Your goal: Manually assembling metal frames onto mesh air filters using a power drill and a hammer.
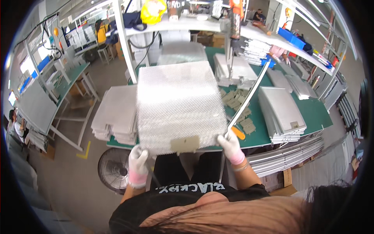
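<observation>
Holding a pale strip [251, 93] beside a mesh panel [179, 101]

Head view. Mesh panel: one, silvery, roughly rectangular, above the near side of a green table [319, 119], in front of the person; beige plate [185, 144] at its near edge.
Right hand [230, 145]: white glove, pink cuff; fingers closed in a pinch on the strip's near end, just beside the panel's near right corner. Strip long, slanting away to upper right.
Left hand [138, 160]: matching glove; fingers curled inward at the near left corner; whether they grip the panel cannot be told.
Also on the table: left panel stack [115, 109]; right panel stack [280, 109]; small beige parts [247, 125], loosely heaped; orange tool [238, 133], near the right hand.
Floor, left of the person: round caged fan [111, 171].
Shelf above table [175, 28]: yellow bag [153, 11], blue tray [290, 38].
</observation>
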Motion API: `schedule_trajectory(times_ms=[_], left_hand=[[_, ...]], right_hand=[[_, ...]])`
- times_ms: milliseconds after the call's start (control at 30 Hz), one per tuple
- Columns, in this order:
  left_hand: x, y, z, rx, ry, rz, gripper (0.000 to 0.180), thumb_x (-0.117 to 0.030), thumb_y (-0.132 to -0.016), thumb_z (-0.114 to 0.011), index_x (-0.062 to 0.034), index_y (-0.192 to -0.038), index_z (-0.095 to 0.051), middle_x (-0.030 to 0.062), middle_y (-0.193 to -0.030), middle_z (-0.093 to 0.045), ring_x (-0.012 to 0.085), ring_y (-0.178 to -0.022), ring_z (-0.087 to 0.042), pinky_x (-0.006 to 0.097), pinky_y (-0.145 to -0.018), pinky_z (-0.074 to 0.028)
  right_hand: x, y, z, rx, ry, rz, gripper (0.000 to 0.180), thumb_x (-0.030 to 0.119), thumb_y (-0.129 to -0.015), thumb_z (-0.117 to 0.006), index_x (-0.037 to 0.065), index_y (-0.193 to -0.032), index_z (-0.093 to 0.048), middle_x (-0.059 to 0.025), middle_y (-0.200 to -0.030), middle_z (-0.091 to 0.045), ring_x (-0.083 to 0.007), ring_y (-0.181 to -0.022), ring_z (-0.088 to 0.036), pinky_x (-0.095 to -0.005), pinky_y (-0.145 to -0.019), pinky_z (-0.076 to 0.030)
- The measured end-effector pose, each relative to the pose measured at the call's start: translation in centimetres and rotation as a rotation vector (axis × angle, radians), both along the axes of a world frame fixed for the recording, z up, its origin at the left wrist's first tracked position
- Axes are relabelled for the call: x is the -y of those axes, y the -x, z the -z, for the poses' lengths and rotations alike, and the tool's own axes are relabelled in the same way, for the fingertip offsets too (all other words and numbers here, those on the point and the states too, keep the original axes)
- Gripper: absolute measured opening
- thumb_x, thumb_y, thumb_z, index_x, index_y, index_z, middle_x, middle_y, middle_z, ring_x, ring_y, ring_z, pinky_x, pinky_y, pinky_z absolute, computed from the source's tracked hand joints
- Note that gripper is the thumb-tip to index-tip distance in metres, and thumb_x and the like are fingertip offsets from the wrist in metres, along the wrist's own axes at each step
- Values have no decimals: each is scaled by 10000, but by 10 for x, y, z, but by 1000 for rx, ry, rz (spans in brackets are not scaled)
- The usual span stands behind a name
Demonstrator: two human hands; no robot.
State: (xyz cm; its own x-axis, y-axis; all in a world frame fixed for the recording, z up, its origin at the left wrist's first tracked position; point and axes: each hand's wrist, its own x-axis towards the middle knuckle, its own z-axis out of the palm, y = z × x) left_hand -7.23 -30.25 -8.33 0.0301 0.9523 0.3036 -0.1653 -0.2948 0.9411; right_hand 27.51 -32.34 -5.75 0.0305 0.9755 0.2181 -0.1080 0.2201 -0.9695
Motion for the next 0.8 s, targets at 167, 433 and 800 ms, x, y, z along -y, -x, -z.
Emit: schedule_trajectory(times_ms=[167, 433, 800], left_hand=[[4, -2, -33, 142, -141, -147, 220, -89, -962, -522, 60, -1121, -549, 34, -833, -596, 74, -720, -499, 214, -702, -402], [-112, -33, -106, 168, -331, -161, 113, 31, -949, -546, -68, -919, -500, -59, -753, -454, 4, -611, -382, 177, -535, -324], [-167, -36, -54, 202, -303, 196, 134, -37, -966, -533, -41, -1097, -507, -3, -966, -510, 40, -837, -432, 209, -758, -395]], right_hand=[[-10, 22, -34, 81, -201, -34, 278, 50, -934, -575, -15, -1204, -560, 40, -888, -592, -31, -743, -506, -212, -684, -440], [-92, -2, -90, 72, -495, 352, 210, 98, -936, -663, 50, -781, -530, 86, -626, -432, -10, -588, -370, -221, -515, -331], [-102, -13, -52, 244, -459, 600, 138, 112, -916, -682, 26, -919, -575, 66, -571, -438, -23, -530, -373, -234, -476, -325]])
